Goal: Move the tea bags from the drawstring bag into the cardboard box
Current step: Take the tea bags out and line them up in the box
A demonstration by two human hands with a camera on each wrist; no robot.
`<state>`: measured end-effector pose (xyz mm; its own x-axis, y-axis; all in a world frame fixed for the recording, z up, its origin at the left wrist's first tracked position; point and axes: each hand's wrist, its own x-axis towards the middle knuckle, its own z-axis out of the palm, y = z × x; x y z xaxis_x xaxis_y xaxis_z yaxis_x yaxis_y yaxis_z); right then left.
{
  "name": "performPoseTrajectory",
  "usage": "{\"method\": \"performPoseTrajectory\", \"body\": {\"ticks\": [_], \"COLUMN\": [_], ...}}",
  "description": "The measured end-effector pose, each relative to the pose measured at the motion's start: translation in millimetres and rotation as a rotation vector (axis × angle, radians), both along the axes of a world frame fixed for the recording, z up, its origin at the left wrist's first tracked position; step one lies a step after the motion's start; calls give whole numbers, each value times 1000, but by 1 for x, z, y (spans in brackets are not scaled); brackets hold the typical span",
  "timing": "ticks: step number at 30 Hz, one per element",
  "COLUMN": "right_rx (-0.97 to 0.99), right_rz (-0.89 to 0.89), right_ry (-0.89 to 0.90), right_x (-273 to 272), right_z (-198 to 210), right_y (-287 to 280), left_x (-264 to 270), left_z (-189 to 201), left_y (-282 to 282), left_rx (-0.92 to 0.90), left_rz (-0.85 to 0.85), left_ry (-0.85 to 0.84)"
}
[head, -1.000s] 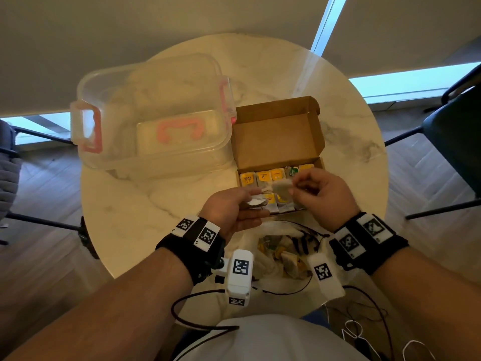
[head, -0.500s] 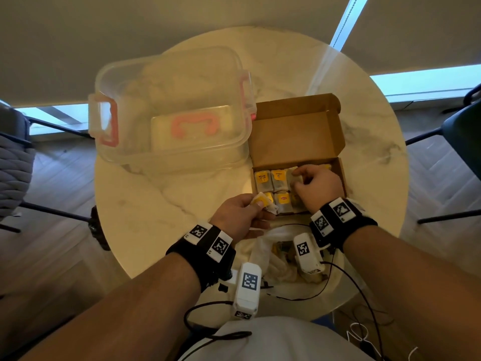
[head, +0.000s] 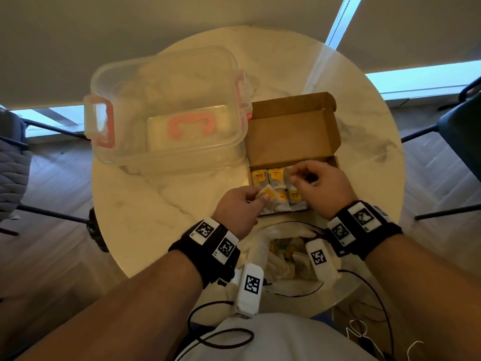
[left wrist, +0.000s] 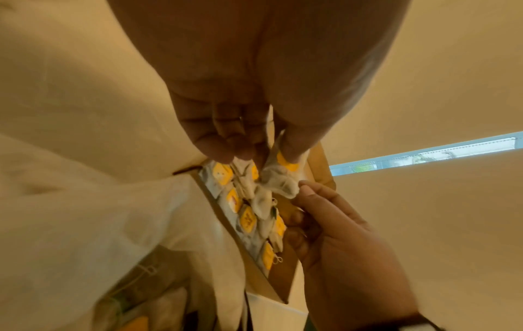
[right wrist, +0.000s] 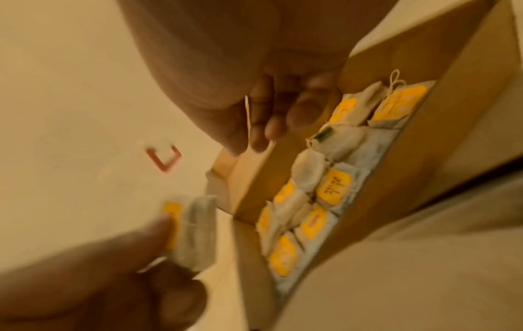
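The open cardboard box [head: 291, 142] lies on the round table, with several yellow-tagged tea bags [head: 276, 175] packed in its front part [right wrist: 334, 185]. My left hand [head: 242, 207] pinches one tea bag [head: 266, 196] by its yellow tag at the box's near-left corner [left wrist: 285, 165]. My right hand [head: 315, 183] hovers over the box's back row. Its thumb and index finger pinch a thin pale piece [right wrist: 247, 121], seemingly a tea bag seen edge-on. The white drawstring bag [head: 257, 254] lies open under my wrists with more tea bags [head: 283, 251] inside.
A clear plastic container [head: 169, 113] with pink handles stands left of the box, touching it. The marble table [head: 145, 209] shows bare top at the left front. Black cables [head: 299, 294] lie near its front edge. Chairs stand at the left [head: 10, 178] and right [head: 463, 126].
My right hand moved from beside the left hand into the box, then rose a little over the back row. The left hand stays at the box's near-left corner with its tea bag.
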<state>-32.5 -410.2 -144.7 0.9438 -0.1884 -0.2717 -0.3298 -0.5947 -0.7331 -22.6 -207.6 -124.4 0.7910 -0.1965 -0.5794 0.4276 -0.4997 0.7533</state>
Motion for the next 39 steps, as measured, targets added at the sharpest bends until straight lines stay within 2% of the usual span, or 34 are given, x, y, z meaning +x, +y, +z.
{"method": "performPoseTrajectory", "body": {"ticks": [3,6,9,15,17,20,24,27,31,36,39], "right_rx": [285,293,275,377,292,42,-213,-341,-447,-481,-540], "right_rz": [-25,37,-26,-80,-135,-197,-95,-10,123,152,284], "right_ry": [-8,5,23,83,65,77,127,191,358,180,284], "right_x": [-17,-30,-39,-45,-45,-42,-29,-19,-12,-16,-14], "right_z": [24,32,28,25,18,2,-7,-13,-20,-20,-17], "right_y": [-5,-13,-25,-27,-32,-43,-35,-24,-20,-17,-13], "left_x": [5,7,6,1,1,3,6,5,4,5,5], "left_z": [5,6,1,-1,-1,-10,-26,-28,-26,-25,-24], "left_y": [-13,-32,-47,-49,-41,-20,4,7,4,5,5], "left_rx": [-25,-60,-78,-166,-147,-16,215,298,345,331,318], "left_rz": [-92,-186,-238,-173,-134,-96,-122,-170,-208,-240,-239], "left_ry": [-71,-99,-89,24,36,-5,-31,-63,-85,-81,-88]}}
